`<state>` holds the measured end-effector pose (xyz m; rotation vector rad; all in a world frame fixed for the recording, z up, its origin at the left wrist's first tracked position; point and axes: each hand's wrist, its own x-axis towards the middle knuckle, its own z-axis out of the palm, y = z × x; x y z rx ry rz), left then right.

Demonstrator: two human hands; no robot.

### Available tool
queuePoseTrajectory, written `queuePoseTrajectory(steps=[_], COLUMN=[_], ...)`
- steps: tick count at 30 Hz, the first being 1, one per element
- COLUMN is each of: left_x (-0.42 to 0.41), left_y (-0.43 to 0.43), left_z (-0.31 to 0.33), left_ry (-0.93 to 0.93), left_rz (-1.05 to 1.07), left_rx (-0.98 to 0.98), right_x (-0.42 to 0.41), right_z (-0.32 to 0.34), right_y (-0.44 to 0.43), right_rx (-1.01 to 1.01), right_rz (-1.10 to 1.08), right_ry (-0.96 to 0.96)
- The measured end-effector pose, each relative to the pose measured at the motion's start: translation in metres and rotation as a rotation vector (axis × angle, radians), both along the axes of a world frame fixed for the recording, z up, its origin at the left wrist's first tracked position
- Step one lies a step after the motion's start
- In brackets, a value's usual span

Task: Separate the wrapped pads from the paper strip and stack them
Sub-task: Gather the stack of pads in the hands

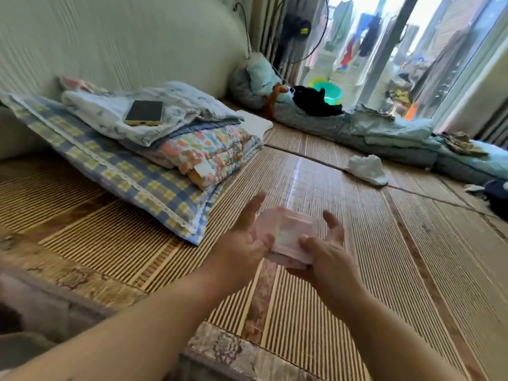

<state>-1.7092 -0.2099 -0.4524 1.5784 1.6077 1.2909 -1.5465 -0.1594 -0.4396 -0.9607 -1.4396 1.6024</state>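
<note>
A pale pink stack of wrapped pads (288,232) is held between both hands above the bamboo mat (330,298). My left hand (247,240) grips its left side, thumb pressed on the near edge and fingers stretched up past the far side. My right hand (327,251) holds the right side, thumb on top near the front corner and fingers curled behind. The image is motion-blurred, so I cannot tell a paper strip apart from the wrappers.
A checked pillow (132,174) with folded blankets and a phone (144,112) on top lies to the left. A crumpled white bag (367,169) sits on the mat at right. Bedding (384,138) and a green basin (331,92) line the far side by the window.
</note>
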Motion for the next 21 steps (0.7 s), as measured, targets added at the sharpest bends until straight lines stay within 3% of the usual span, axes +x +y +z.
queuePoseTrajectory(steps=[5,9,12,19,21], left_x=[-0.078,-0.148,-0.193,-0.258,-0.268], left_y=[-0.022,-0.037,-0.044,-0.062,-0.062], left_z=[0.012,0.003,-0.013,-0.050,-0.059], left_ry=[0.040,0.230,0.170,0.051,0.065], left_rz=[0.155,0.400,0.527,0.672,0.745], left_rx=[0.089,0.032,-0.139,-0.300,-0.338], right_x=[-0.100,-0.188,-0.248,-0.332,-0.343], right_z=[0.018,0.017,0.001,-0.041,-0.046], right_y=[0.000,0.002,0.001,0.001,0.000], right_rx=[0.055,0.094,0.110,0.204,0.313], right_rz=[0.162,0.329,0.435,0.606,0.642], right_ry=[-0.071,-0.283,-0.515,-0.686,-0.760])
